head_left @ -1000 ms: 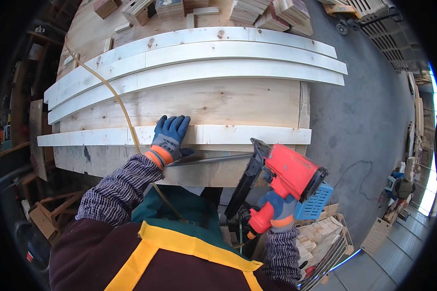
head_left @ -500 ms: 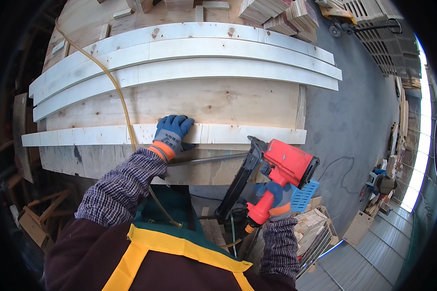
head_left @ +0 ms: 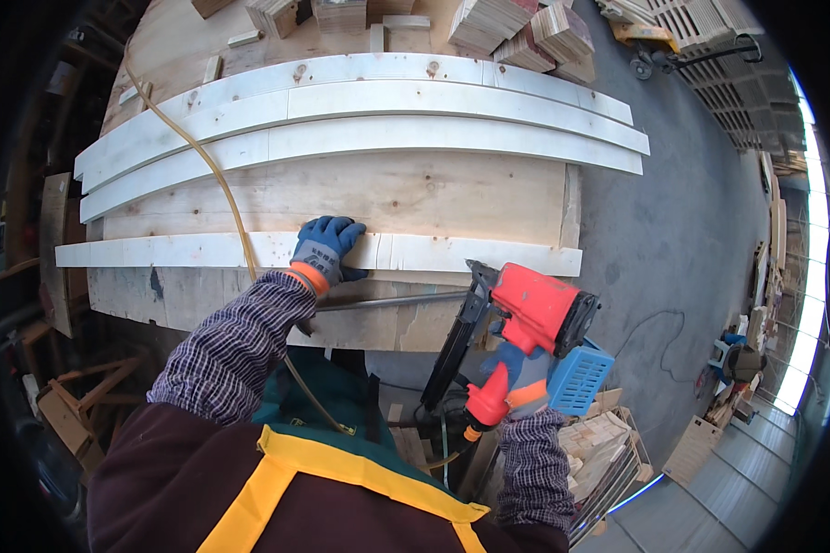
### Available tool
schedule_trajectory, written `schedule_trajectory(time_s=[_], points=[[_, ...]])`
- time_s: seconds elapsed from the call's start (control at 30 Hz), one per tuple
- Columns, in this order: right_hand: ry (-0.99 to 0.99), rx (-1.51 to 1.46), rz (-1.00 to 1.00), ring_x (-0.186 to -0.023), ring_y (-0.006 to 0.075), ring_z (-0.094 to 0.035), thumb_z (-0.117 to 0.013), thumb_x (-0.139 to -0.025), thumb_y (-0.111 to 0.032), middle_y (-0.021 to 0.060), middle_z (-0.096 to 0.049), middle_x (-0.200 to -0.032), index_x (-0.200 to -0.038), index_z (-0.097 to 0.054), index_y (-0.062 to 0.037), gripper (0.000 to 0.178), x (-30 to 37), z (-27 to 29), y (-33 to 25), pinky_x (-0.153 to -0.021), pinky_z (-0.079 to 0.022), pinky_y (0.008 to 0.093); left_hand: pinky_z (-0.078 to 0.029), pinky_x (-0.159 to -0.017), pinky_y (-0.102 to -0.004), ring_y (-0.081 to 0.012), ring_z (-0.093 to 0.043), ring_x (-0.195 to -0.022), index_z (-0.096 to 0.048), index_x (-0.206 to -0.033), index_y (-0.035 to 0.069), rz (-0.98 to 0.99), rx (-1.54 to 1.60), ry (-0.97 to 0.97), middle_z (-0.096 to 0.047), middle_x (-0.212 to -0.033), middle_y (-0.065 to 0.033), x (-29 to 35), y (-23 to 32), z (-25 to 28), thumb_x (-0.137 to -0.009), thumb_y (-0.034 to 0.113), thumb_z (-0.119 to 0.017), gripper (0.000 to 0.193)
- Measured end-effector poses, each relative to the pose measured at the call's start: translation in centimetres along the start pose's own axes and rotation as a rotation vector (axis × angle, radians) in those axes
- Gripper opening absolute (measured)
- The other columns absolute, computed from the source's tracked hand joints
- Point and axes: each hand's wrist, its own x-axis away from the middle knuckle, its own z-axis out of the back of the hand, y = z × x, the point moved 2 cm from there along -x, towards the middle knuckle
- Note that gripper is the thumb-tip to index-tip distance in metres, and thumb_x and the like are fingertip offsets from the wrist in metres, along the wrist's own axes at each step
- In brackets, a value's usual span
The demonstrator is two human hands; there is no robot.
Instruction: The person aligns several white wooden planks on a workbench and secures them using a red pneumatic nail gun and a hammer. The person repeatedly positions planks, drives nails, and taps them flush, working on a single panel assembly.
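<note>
My left hand [head_left: 324, 251], in a blue and grey glove with an orange cuff, is closed over a long pale wooden board [head_left: 157, 250] along the near part of the workbench. Its fingers reach across the board's top and the thumb lies at the near edge. My right hand [head_left: 524, 370], gloved alike, grips the handle of a red and black nail gun [head_left: 537, 309]. The gun's nose is at the near edge of the board, to the right of my left hand; whether it touches cannot be told. Its black magazine slants down toward me.
Three more pale boards [head_left: 360, 100] lie side by side farther across the workbench [head_left: 415, 189]. A yellowish air hose [head_left: 214, 166] crosses them. Stacked wood blocks [head_left: 489, 23] stand at the back. Right of the bench are a blue plastic crate [head_left: 581, 376] and grey floor [head_left: 646, 244].
The nail gun has shifted slightly left, and more of the blue crate shows. My left hand stays on the board. The whole view has moved a little.
</note>
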Motion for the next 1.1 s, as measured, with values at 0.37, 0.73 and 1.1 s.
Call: schedule_trajectory(time_s=[0.37,0.73,1.1], points=[[-0.175,0.261,0.365,-0.062,0.0233,-0.064,-0.056,-0.081,-0.003,0.0131,-0.064,-0.073,-0.098,-0.062,0.0058,0.019,3.2,-4.0,2.0,-0.059,-0.054,0.0332,-0.025,-0.114,-0.0497,-0.0338,-0.044,-0.126,-0.036,-0.144,0.008,-0.068,-0.118,0.024,-0.047,-0.136,-0.0146,1.6,0.1,2.5,-0.063,0.057,-0.079,0.104],[-0.127,0.061,-0.032,-0.061,0.0238,-0.065,-0.059,-0.079,-0.001,0.0137,-0.063,-0.074,-0.095,-0.058,0.0065,0.017,3.4,-14.8,3.8,-0.057,-0.055,0.0332,-0.032,-0.109,-0.0453,-0.0286,-0.048,-0.123,-0.045,-0.137,0.014,0.035,-0.040,-0.039,-0.050,-0.130,-0.0093,5.8,-7.7,3.9,-0.066,0.042,-0.083,0.085],[-0.207,0.178,0.126,-0.060,0.0218,-0.064,-0.057,-0.078,0.003,0.0117,-0.064,-0.076,-0.083,-0.064,0.0050,0.009,3.7,-15.3,3.8,-0.057,-0.054,0.0323,-0.033,-0.108,-0.0442,-0.0304,-0.047,-0.122,-0.049,-0.135,0.020,0.081,0.028,-0.030,-0.053,-0.129,-0.0078,5.5,-8.0,3.8,-0.065,0.033,-0.085,0.081]])
